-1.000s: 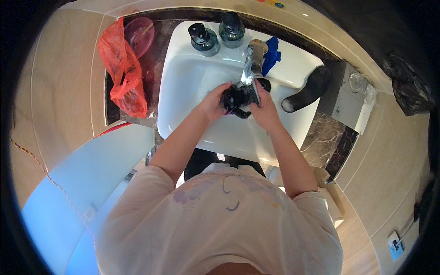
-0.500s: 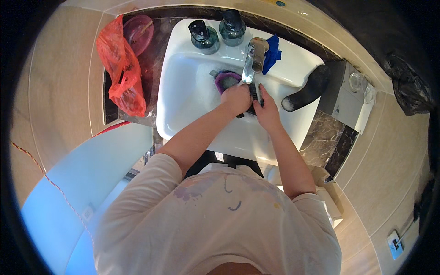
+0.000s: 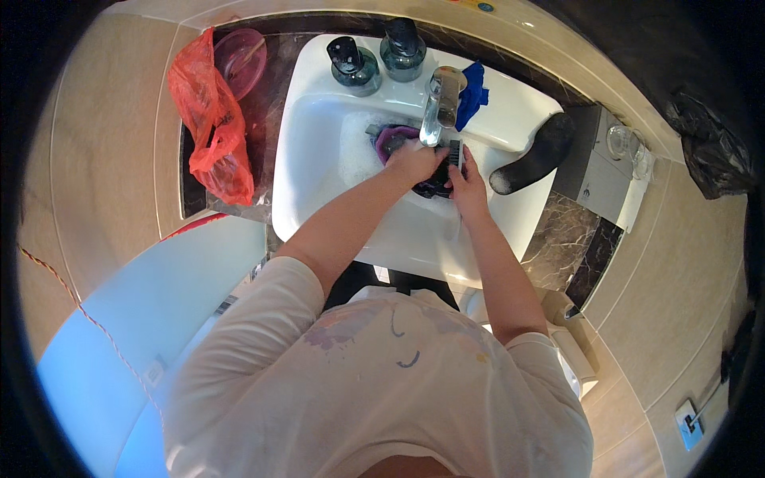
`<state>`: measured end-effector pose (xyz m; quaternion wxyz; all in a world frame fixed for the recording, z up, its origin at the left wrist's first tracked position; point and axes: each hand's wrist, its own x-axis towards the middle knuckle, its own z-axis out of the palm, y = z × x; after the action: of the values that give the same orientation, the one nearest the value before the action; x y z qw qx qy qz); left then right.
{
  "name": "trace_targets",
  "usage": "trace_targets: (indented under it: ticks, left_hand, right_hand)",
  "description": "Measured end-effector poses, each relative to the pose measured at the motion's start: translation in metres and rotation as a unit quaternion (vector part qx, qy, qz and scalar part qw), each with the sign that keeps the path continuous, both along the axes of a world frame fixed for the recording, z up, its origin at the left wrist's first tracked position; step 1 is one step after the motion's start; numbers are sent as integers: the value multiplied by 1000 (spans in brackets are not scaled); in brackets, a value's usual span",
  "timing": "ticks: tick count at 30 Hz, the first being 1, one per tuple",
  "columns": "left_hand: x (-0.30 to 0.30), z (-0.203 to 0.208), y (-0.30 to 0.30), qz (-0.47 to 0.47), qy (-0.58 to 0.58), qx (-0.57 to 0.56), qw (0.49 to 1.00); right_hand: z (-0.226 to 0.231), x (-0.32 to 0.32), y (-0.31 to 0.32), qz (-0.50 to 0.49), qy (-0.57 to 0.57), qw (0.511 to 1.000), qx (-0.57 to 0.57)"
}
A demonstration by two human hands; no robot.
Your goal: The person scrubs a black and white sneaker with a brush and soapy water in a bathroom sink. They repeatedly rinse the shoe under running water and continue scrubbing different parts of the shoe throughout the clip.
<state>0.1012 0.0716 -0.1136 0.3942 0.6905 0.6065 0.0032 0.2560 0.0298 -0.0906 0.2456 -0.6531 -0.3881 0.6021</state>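
Under the chrome faucet (image 3: 440, 107), a dark wet shoe (image 3: 388, 140) with a purple-edged opening lies in the white sink (image 3: 307, 171). Foam surrounds it. My left hand (image 3: 412, 162) is closed on the shoe, its fingers partly hidden. A small scrub brush (image 3: 456, 154) with dark bristles and a pale back is gripped in my right hand (image 3: 470, 188). The brush stands upright just right of the shoe, its bristles facing left. On the sink's right rim rests a black curved piece shaped like an insole (image 3: 538, 153), with suds at its near end.
Two dark-capped pump bottles (image 3: 355, 68) stand at the sink's back edge. A blue cloth (image 3: 473, 95) hangs beside the faucet. At left are a red plastic bag (image 3: 209, 119) and a pink basin (image 3: 241, 62). A grey box (image 3: 586, 155) sits right of the sink.
My right hand and the brush have shifted slightly right and up, away from my left hand. More of the shoe's dark part now shows between my hands.
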Motion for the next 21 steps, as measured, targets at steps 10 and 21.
trace_targets:
  ticks: [10,21]
  left_hand:
    - [-44,61,10,381,-469,-410,683]
    - [-62,41,-4,375,-499,-398,672]
  right_hand:
    - [9,4,-4,27,76,997,-3]
    - [38,-58,0,58,-35,996,60]
